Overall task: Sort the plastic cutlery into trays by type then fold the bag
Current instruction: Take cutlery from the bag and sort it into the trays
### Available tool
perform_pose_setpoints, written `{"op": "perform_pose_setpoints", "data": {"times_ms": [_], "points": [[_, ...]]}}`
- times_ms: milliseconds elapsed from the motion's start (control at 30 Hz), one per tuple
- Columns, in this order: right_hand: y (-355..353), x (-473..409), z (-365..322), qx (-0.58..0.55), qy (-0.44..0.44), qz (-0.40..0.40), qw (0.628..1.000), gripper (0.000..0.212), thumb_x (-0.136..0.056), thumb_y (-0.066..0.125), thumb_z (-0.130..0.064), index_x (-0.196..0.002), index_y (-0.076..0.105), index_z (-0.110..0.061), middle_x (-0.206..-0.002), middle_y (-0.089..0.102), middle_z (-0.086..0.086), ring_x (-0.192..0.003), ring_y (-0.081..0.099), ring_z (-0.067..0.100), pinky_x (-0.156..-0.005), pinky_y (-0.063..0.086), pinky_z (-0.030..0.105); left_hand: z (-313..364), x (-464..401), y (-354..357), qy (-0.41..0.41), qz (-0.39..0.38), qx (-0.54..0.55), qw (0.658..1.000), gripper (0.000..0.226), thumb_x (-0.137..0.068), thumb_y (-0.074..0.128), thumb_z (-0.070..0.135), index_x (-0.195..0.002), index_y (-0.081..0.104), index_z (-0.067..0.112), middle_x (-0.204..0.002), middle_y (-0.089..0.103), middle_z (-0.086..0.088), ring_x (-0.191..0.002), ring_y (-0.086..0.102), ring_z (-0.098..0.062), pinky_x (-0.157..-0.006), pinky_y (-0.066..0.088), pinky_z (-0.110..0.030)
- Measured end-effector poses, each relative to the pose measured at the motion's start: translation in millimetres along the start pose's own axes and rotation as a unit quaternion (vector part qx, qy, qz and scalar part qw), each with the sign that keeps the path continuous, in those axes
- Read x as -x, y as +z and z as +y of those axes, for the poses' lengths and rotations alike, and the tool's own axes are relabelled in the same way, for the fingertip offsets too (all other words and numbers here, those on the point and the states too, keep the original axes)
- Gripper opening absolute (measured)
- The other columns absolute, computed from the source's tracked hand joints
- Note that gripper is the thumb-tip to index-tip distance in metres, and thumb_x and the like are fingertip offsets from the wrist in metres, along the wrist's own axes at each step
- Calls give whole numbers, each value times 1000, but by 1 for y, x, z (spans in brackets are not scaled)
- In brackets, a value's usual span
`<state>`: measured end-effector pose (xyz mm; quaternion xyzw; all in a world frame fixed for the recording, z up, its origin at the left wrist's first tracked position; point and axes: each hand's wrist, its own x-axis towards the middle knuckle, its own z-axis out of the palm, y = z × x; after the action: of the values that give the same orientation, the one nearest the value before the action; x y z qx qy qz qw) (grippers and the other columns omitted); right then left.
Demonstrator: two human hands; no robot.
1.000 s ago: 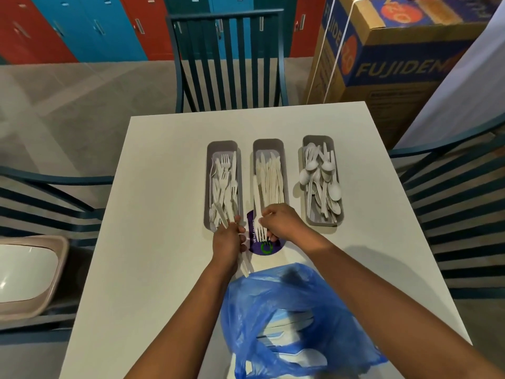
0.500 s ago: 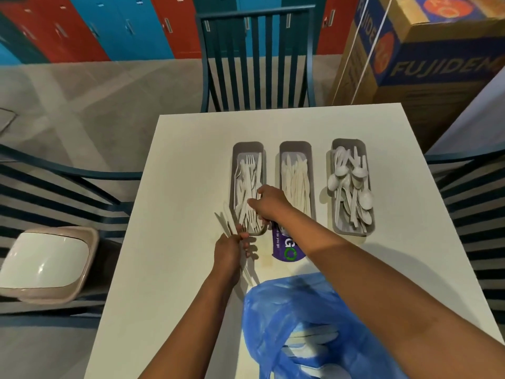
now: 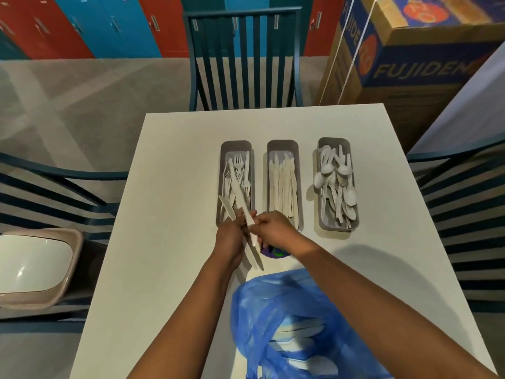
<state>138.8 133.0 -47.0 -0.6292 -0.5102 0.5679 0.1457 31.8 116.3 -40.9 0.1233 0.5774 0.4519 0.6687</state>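
Note:
Three grey trays stand side by side on the white table (image 3: 164, 242): the left tray (image 3: 235, 144) holds forks, the middle tray (image 3: 282, 144) holds knives, the right tray (image 3: 334, 142) holds spoons. My left hand (image 3: 229, 236) grips a bunch of white plastic knives (image 3: 228, 210) just in front of the fork tray. My right hand (image 3: 273, 228) pinches one knife (image 3: 246, 212) out of that bunch. A blue plastic bag (image 3: 295, 324) with more cutlery inside lies at the near edge.
A purple packet (image 3: 274, 253) lies partly under my right hand. Dark blue slatted chairs stand at the far side (image 3: 243, 58), left (image 3: 54, 192) and right (image 3: 464, 203). A bin with a white lid (image 3: 32, 266) sits on the left. A large cardboard box (image 3: 410, 50) stands far right.
My right hand has drawn back from the fork tray to my left hand and now pinches a knife from the bunch. The view has shifted.

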Motion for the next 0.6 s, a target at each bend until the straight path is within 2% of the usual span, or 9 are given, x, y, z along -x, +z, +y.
{"op": "perform_pose_setpoints", "data": {"times_ms": [100, 200, 267, 367, 433, 500, 600], "points": [[-20, -2, 7, -15, 9, 95, 995, 27, -87, 58, -11, -61, 50, -9, -57, 53, 11, -32, 48, 2, -46, 41, 20, -3, 0, -1, 12, 18, -39, 999, 20, -99, 36, 11, -107, 53, 18, -75, 57, 1, -47, 50, -5, -45, 39, -19], [-40, -9, 14, -18, 29, 144, 989, 30, -86, 59, -13, -60, 47, -9, -63, 52, 14, -48, 52, 18, -60, 45, 28, -4, 1, -6, -2, 24, -40, 999, 21, -100, 34, 20, -89, 52, 21, -65, 43, 2, -37, 31, -4, -36, 25, -15], [-50, -14, 16, 11, 50, 155, 987, 34, -86, 60, -15, -56, 44, -12, -62, 53, 14, -59, 55, 26, -66, 47, 32, -3, 2, -5, -20, 12, 1, 1000, 26, -100, 29, 19, -82, 49, 18, -65, 40, 1, -35, 28, -5, -34, 21, -12], [-59, -19, 13, 53, 67, 151, 985, 33, -87, 60, -18, -58, 45, -12, -63, 53, 6, -72, 56, 24, -68, 42, 29, -2, 3, -2, -19, -4, 23, 1000, 29, -95, 25, 8, -79, 48, 14, -63, 40, 0, -39, 33, -6, -35, 24, -15], [-62, -20, 13, 65, 64, 152, 984, 21, -88, 61, -23, -74, 51, -12, -79, 55, 5, -80, 53, 21, -69, 38, 25, -2, 5, 0, -13, -13, 0, 1000, 30, -95, 26, 3, -81, 52, 11, -64, 40, 0, -47, 37, -8, -43, 33, -17], [-59, -17, 14, 57, 56, 152, 985, 21, -86, 63, -30, -91, 51, -13, -92, 55, 4, -85, 55, 22, -71, 41, 26, -2, 5, 1, 0, -5, -30, 1000, 29, -99, 30, 5, -85, 55, 11, -66, 44, -1, -57, 43, -10, -56, 41, -20], [-49, -7, 14, 38, 34, 99, 994, 25, -87, 61, -34, -82, 55, -10, -87, 63, 11, -81, 59, 23, -73, 47, 31, -4, 5, 1, 16, -1, -42, 999, 25, -100, 36, 8, -87, 57, 11, -73, 54, -3, -66, 52, -12, -68, 46, -24]]}}
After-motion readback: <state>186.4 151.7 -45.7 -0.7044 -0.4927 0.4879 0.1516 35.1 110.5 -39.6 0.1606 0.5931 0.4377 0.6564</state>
